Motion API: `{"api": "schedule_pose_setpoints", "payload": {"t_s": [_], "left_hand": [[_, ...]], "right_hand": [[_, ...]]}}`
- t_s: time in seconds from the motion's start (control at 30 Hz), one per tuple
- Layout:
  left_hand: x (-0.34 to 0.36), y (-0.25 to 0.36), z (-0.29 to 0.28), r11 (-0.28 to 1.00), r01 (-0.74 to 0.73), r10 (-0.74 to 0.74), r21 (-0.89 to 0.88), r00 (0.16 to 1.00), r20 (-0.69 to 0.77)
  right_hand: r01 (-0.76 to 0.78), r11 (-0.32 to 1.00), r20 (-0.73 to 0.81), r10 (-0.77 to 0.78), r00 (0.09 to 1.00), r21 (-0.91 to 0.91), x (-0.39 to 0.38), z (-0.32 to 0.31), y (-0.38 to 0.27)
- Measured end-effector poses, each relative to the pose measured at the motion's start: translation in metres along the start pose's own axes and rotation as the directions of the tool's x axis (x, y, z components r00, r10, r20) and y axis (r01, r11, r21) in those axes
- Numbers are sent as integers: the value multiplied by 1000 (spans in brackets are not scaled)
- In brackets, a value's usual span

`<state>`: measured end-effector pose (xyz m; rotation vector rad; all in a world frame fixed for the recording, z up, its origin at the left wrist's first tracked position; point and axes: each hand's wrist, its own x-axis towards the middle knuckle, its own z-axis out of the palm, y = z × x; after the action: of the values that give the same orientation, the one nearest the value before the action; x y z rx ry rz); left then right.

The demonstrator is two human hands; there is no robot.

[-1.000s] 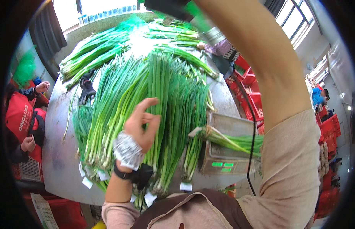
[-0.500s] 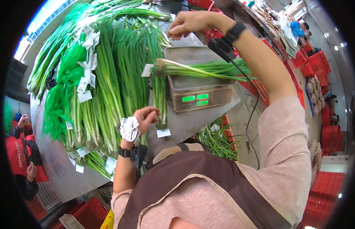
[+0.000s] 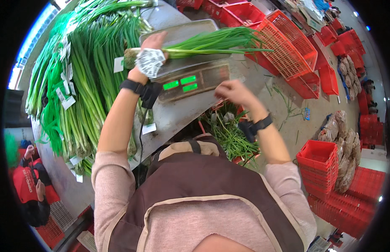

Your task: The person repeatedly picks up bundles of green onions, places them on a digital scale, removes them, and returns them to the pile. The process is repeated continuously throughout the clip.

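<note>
A bunch of green onions [image 3: 203, 44] lies across the pan of a weighing scale [image 3: 212, 77], its roots past the pan's left edge. My left hand [image 3: 155, 42] reaches over its root end and looks closed round it; the fingertips partly show on the far side. A wad of white labels [image 3: 150, 62] covers the back of that hand. At the scale's near right corner, my right hand [image 3: 235, 92] is in the air with its fingers curled; anything inside them is hidden. Green digits glow on the scale's display [image 3: 180, 83].
Many green onions [image 3: 88, 84] cover the table's left part, with green netting [image 3: 54, 96] and white tags. An orange crate [image 3: 283, 44] stands beyond the scale. Below the table edge are loose green leaves [image 3: 230, 134]. A person in red [image 3: 29, 185] is at far left.
My left hand has moved up and onto the green onions on the scale. My right hand has swung down from beyond the scale to its near right corner. The view has shifted too.
</note>
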<state>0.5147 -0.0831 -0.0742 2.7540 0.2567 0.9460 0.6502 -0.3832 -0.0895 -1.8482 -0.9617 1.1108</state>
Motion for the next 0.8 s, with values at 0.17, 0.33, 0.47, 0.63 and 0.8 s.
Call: {"api": "schedule_pose_setpoints", "payload": {"t_s": [0.17,0.33,0.47,0.63,0.8], "left_hand": [[33,4,75,901,-97,-146,424,850,506],[38,11,90,850,-220,-57,479,866,497],[21,36,61,960,-121,26,254,937,347],[16,74,40,997,-23,9,70,979,203],[-7,121,47,996,-89,76,22,934,350]], "right_hand": [[259,935,-16,-271,962,-243,3,42,25],[282,768,-368,-551,749,-575,26,23,-2],[121,446,-365,-836,409,-887,56,2,-18],[96,375,-216,-704,677,-922,93,6,-12],[146,388,-145,-628,765,-910,113,9,6]]}}
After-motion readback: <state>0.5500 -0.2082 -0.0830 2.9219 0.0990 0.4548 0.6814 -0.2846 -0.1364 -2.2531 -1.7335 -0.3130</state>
